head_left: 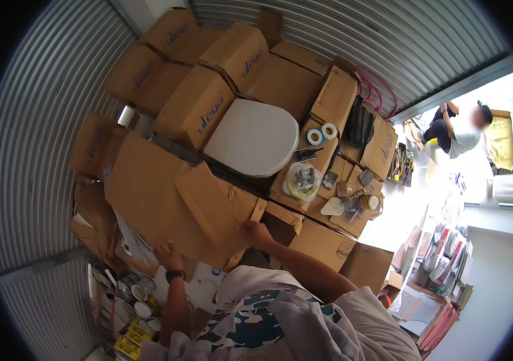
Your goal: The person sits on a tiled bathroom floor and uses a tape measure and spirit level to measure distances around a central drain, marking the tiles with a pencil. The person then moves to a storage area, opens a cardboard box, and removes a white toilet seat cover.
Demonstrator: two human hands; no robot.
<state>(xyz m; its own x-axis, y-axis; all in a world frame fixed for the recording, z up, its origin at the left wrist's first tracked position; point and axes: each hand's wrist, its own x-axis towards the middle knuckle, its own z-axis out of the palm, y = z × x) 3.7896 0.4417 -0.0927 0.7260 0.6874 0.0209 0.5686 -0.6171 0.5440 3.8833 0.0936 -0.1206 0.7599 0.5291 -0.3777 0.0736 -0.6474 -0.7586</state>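
Observation:
A large brown cardboard box point(142, 192), its long flap point(205, 198) raised, lies in front of me. My left hand point(169, 257), with a dark watch on the wrist, has its fingers curled at the box's near left edge. On the right side, my right hand point(258, 234) is closed on the cardboard edge beside a narrow upright strip. Part of each hand's grip is hidden by the fingers and the cardboard. Just beyond the box, a white toilet lid point(253, 137) rests on other cartons.
Stacked cartons point(175, 90) stand against the corrugated metal wall point(34, 150). Tape rolls point(315, 137), a clear plastic tub point(302, 182) and small tools sit on cartons at right. Paint cans point(142, 289) stand at lower left. Another person point(458, 129) crouches outside the doorway.

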